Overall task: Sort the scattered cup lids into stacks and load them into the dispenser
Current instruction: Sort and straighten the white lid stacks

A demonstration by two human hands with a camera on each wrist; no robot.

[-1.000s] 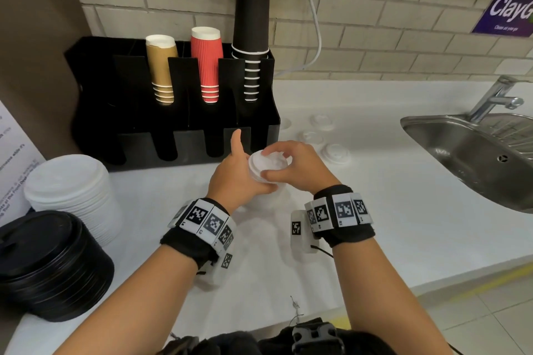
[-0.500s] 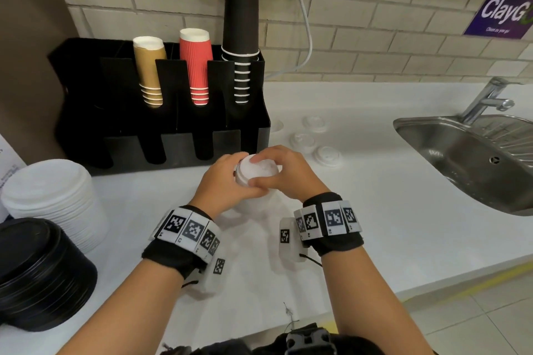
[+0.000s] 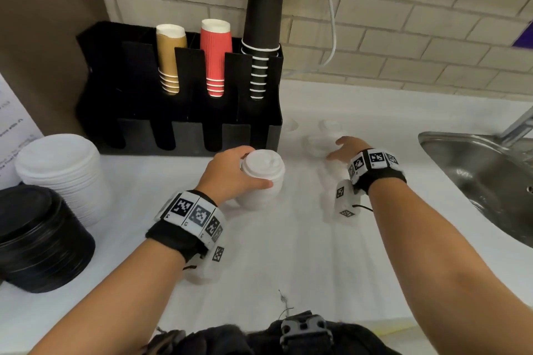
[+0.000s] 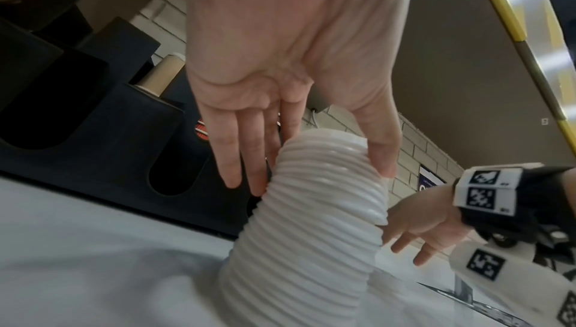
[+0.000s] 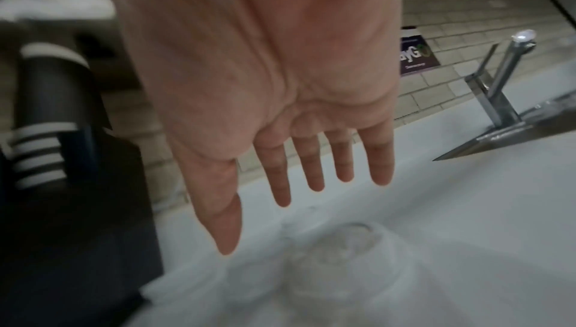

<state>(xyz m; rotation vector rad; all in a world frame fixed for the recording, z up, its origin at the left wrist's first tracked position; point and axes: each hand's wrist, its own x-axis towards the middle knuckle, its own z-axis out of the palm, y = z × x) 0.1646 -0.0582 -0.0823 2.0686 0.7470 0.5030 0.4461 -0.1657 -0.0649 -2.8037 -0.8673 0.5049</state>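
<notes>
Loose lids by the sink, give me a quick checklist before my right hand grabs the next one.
1. Right hand free, fingers spread: ok.
2. Loose lid below the fingers, not yet touched: ok.
3. Left hand holds the lid stack: ok.
4. Stack upright on the counter: ok.
5. Lid matches the stack's size: cannot tell, blurred.

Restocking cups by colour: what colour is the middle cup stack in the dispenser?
Red, ribbed, with white rims; the middle cup stack shows best in the head view.
</notes>
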